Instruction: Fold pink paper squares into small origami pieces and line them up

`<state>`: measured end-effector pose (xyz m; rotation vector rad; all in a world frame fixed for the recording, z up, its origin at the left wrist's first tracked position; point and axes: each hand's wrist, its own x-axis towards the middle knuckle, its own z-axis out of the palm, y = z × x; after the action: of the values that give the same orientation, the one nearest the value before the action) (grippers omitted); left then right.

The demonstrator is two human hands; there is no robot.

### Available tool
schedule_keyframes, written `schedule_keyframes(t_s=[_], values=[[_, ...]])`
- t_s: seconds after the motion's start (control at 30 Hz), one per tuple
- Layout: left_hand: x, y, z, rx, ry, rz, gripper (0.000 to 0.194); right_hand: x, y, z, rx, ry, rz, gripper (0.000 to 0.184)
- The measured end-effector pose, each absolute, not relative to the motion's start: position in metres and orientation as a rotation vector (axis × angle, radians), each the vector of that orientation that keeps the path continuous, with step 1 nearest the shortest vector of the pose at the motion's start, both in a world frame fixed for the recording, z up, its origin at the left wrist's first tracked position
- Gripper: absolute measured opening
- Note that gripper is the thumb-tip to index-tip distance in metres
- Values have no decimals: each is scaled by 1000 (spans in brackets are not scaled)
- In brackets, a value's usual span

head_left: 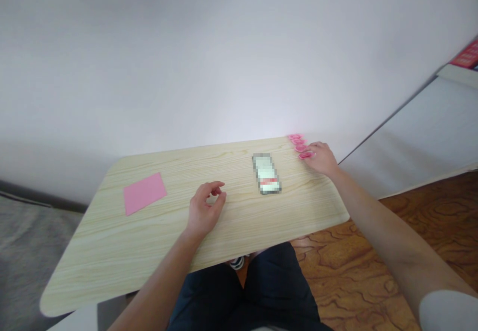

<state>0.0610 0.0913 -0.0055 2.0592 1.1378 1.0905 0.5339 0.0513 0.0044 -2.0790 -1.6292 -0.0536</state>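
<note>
My left hand hovers over or rests on the middle of the table, fingers loosely curled, thumb and forefinger apart, nothing between them. My right hand is at the table's back right corner, its fingertips closed on a small pink oval piece with a pale edge. More of these small pink pieces lie in a row just behind it, close to the wall; their exact kind is too small to make out. Between my hands lies a phone with a blurred, lit screen.
A flat pink sheet of paper lies on the left part of the light wood-grain table. The white wall borders the table's back edge. To the right is a white panel above the brown wooden floor.
</note>
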Motion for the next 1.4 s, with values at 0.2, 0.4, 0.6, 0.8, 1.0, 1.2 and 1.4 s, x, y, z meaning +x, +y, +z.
schedule_keyframes(t_s=[0.2, 0.4, 0.6, 0.8, 1.0, 1.2, 1.4], values=[[108, 98, 11, 2113, 1037, 1127, 20, 558, 56, 6, -2092, -1448, 23, 36], [231, 136, 48, 2292, 882, 1008, 20, 583, 87, 10, -2129, -1448, 266, 34], [330, 164, 44, 2551, 826, 615, 32, 589, 99, 13, -2123, -1580, 407, 20], [375, 178, 30, 2673, 765, 394, 39, 596, 101, 15, -2078, -1694, 447, 21], [390, 193, 27, 2725, 733, 352, 24, 600, 101, 17, -2063, -1714, 465, 22], [393, 196, 23, 2709, 727, 362, 25, 597, 101, 19, -2034, -1688, 478, 23], [395, 198, 15, 2636, 778, 397, 23, 600, 103, 9, -1991, -1737, 371, 18]])
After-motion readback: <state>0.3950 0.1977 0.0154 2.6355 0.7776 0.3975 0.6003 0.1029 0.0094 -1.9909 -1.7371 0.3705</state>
